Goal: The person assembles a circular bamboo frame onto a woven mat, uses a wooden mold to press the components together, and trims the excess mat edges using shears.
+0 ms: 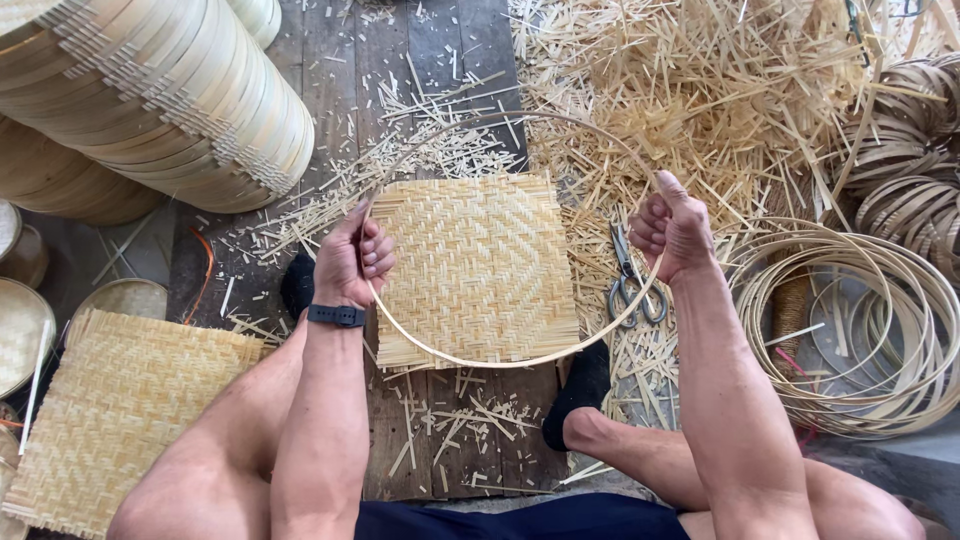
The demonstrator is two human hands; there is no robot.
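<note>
Gripping from both sides, the left hand [352, 262] and right hand [672, 228] each close around a thin bamboo hoop [470, 360], held roughly flat over the square woven mat [478, 268] on the plank floor [340, 60]. Its width runs left-right between the 2 fists. Scissors [630, 280] lie just right of the mat; stacked round frames [170, 110] sit upper left.
</note>
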